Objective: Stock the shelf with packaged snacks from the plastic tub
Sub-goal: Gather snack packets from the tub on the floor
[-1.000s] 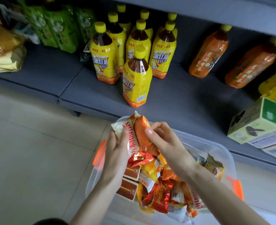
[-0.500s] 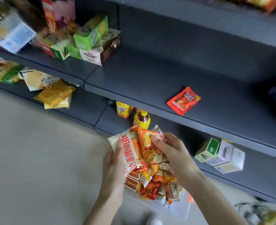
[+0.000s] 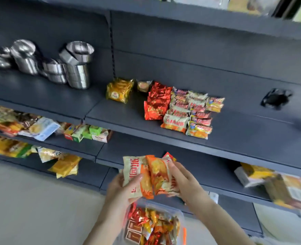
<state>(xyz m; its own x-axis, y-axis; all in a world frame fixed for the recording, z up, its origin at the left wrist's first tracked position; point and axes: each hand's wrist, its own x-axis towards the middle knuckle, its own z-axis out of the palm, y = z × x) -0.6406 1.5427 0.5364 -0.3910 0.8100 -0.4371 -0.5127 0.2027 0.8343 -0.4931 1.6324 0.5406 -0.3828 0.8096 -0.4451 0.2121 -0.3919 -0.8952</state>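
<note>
The dark shelf (image 3: 234,138) is carrying rows of snack packets (image 3: 181,110) near its front edge. Low down, the plastic tub (image 3: 180,215) is holding more wrapped snacks. Just above it, the left hand (image 3: 121,190) and right hand (image 3: 185,181) are gripping a bunch of orange-and-white packets (image 3: 151,175), fingers curling round it from either side.

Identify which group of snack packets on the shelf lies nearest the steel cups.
The yellow packets, leftmost of all; the red packets and white packets lie farther right.
</note>
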